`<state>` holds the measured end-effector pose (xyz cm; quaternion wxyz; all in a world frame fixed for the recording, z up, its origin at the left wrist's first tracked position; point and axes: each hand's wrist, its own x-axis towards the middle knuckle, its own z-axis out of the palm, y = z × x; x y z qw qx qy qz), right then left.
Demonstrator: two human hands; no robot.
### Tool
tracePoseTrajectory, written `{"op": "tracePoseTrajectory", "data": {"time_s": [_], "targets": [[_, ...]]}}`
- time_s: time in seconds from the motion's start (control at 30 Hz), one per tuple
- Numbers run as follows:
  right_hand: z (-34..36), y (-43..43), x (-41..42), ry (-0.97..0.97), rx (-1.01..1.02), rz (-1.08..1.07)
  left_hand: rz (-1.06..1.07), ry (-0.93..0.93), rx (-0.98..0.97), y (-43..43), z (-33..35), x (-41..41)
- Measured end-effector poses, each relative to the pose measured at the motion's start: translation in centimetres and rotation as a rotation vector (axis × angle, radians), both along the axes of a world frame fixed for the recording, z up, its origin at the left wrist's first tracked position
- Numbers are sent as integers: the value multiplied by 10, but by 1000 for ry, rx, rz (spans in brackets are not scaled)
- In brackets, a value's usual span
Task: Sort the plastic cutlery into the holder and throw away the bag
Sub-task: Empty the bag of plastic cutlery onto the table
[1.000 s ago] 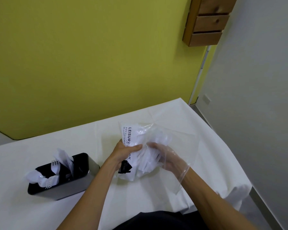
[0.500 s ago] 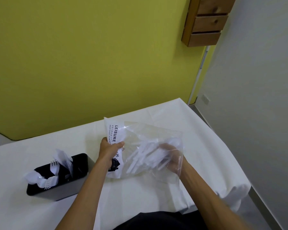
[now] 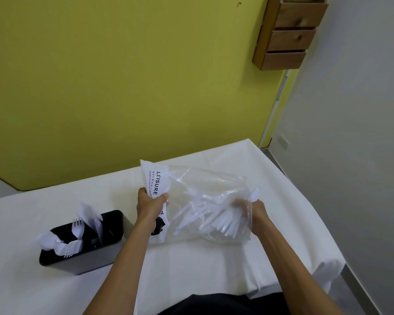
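at the bottom edge of the frame dark clothing (image 3: 214, 303) shows, and two bare forearms reach up over the white-covered worktop (image 3: 214, 267). in the lower left stands the holder (image 3: 93, 262), black inside with grey sides, with white forks (image 3: 77, 227) and other wrapped pieces upright in it. just right of it the left hand (image 3: 151, 205) grips the white printed end of the bag (image 3: 205, 180), thumb pressed over the lettering. the bag is held across the middle of the frame, just above the worktop. the right hand (image 3: 258, 213) is at its right end, its fingers (image 3: 239, 203) seen through the clear film and curled round a bunch of white cutlery (image 3: 212, 220). behind is a yellow wall (image 3: 123, 87), with wooden drawers (image 3: 289, 32) in the upper right.
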<state>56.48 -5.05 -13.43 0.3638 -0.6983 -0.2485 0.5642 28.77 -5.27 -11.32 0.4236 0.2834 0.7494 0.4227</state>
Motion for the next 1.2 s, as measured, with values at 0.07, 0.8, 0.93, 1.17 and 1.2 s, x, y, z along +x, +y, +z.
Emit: {"op": "tracePoseTrajectory", "data": {"time_s": [0.07,0.8,0.93,1.17,1.2], "targets": [[0,-3,7,-65,-38,28,11,21,9,1,2,-3],[11,8,27,-1089,218,326,-165,-46,110,7,55,-26],[9,0,5,-698,201,385,-173,-81,132,4,68,-29],[6,3,-9,222,-25,344,-171,-80,106,0,61,-27],[5,5,-11,254,-44,390,-160,-78,102,-1,58,-27]]}}
